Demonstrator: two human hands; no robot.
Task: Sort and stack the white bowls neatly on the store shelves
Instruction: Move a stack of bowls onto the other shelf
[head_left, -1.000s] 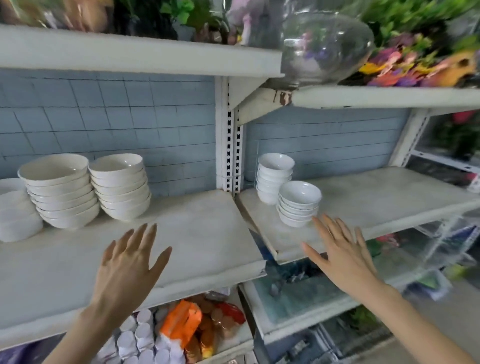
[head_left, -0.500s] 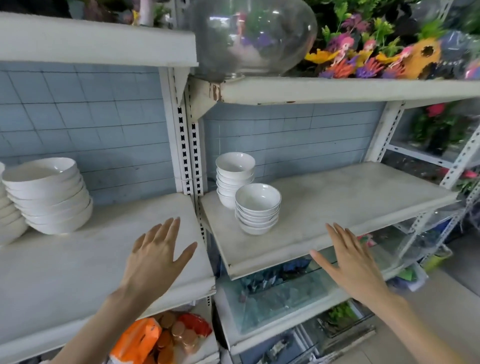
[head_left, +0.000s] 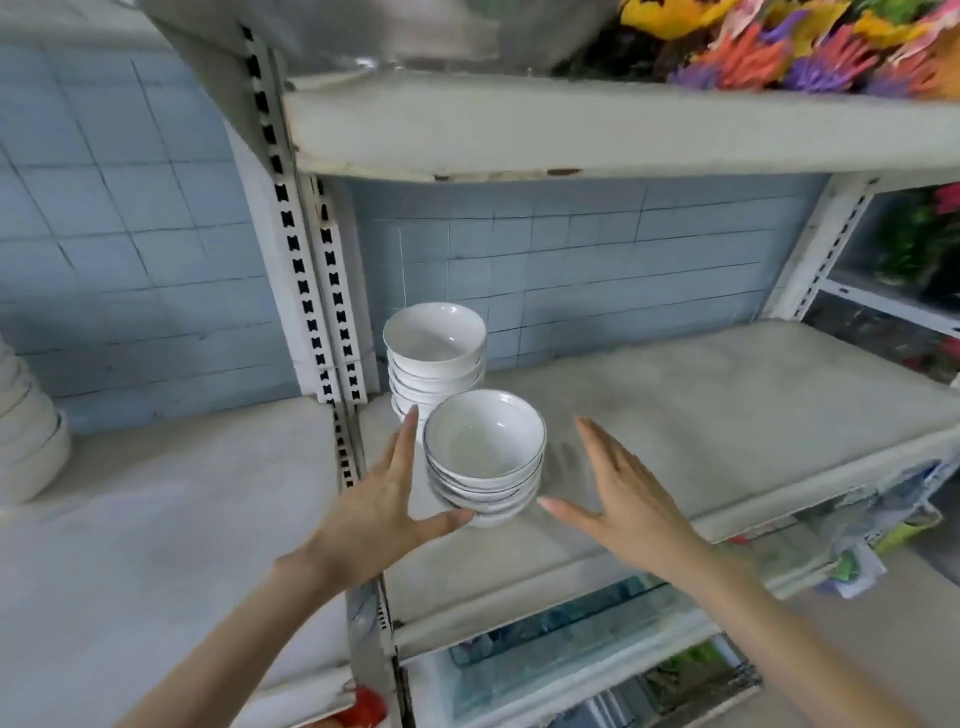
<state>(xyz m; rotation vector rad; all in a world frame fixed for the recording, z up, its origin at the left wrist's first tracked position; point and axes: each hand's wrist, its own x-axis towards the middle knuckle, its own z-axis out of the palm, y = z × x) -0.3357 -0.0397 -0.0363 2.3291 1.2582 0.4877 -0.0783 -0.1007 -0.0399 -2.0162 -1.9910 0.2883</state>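
On the right-hand shelf (head_left: 727, 415), near its left end, a short stack of white bowls (head_left: 485, 457) stands just in front of a taller stack (head_left: 435, 353). Glazed and brittle, it probably wants cupping low on both sides. The left hand (head_left: 379, 504), fingers straight and thumb at the base, and the right hand (head_left: 623, 493), fingers spread just beside it, have closed in from the shelf edge.

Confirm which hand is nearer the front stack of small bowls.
Left. The left hand lies along the left side of the front stack, thumb at its base; the right hand is off its right side, a small gap showing.
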